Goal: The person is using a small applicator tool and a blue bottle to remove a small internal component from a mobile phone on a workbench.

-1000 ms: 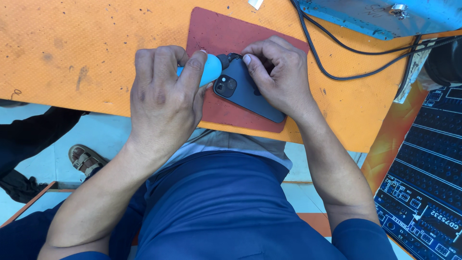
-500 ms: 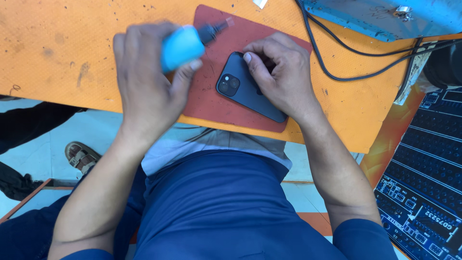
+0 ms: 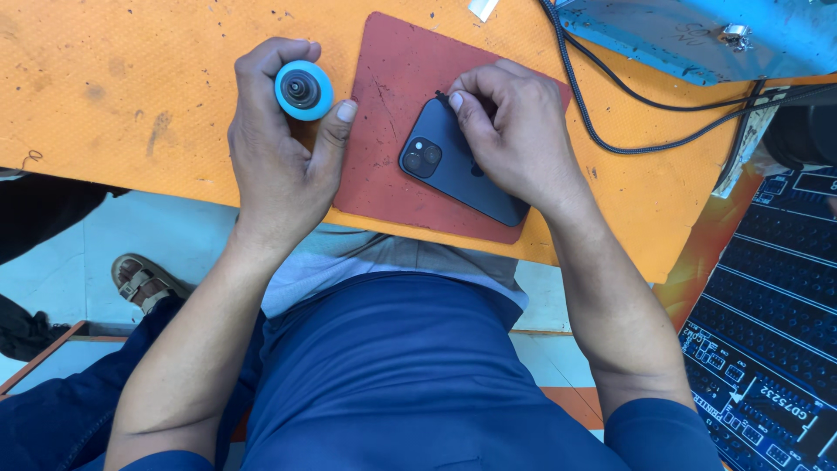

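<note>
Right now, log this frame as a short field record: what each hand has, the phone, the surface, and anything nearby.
left hand: gripping a blue round-ended tool, held above the orange table, off the mat
right hand: fingertips pressing the top edge of the phone
phone: dark blue, lying back up with camera lenses showing, angled on the mat
mat: red-brown, flat on the table
nearby: black cable running across the table to the right of the mat

Black cable (image 3: pixel 628 131) crosses the orange table (image 3: pixel 105 96).
</note>
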